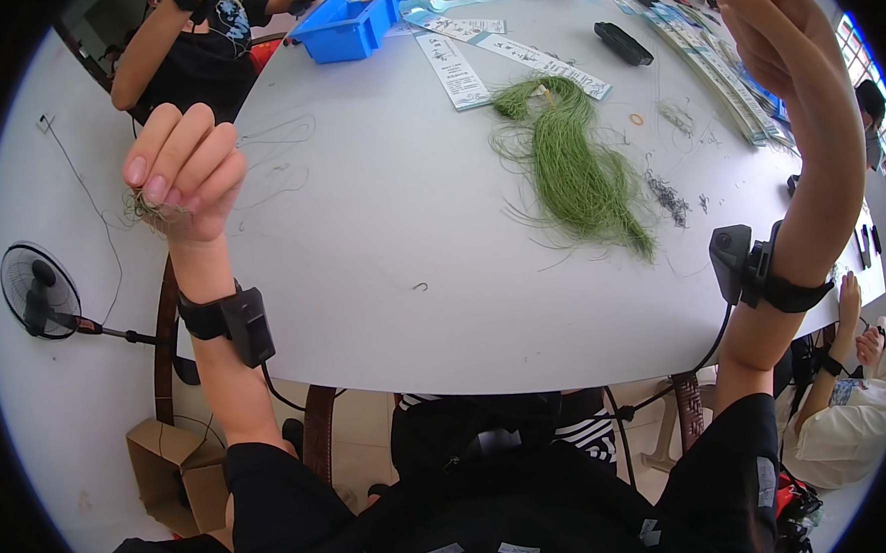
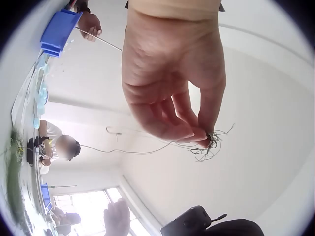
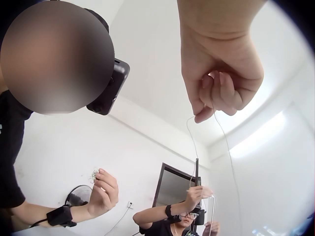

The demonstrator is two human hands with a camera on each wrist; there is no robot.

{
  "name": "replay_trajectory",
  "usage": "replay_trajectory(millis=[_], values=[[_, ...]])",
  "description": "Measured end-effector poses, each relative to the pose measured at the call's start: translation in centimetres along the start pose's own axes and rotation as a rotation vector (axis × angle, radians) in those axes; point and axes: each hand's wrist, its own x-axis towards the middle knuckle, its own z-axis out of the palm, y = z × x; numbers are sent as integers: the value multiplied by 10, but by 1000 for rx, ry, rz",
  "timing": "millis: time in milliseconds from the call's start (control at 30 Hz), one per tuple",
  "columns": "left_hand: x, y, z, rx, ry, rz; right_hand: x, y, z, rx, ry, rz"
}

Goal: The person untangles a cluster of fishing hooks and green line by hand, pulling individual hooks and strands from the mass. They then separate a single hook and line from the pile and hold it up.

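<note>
Far left of the green thread bundle [image 1: 583,169], a fan [image 1: 41,291] stands beyond the table [image 1: 366,331], with a cardboard box [image 1: 178,471] lower down. The left hand [image 1: 189,170] pinches a thin, wiry tangle [image 1: 157,211] in its fingertips, raised well left of the bundle. A blue bin [image 1: 348,28] sits beyond the bundle to its left; a small hook [image 1: 420,286] shows on its near left, whether resting or hanging I cannot tell. Paper cards [image 1: 452,71] crowd its far end. Right of it lie a black object [image 1: 623,44], dark bits [image 1: 668,201] and stacked strips [image 1: 715,77]. Above these, the right hand [image 1: 779,34] is raised, fingers curled on a fine thread [image 3: 230,147].
</note>
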Motion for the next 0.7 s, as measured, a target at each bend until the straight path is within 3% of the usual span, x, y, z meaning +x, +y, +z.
replay_trajectory(millis=[300, 367, 600, 700], values=[[-1, -3, -1, -2, 54, -4, 11, 47, -24, -296, 5, -77], [-2, -5, 3, 8, 161, 6, 14, 65, -31, -334, 17, -64], [-2, -9, 1, 22, 164, -3, 25, 83, -63, -513, -104, 59], [-2, -13, 0, 40, 167, -3, 22, 89, -70, -572, -86, -54]])
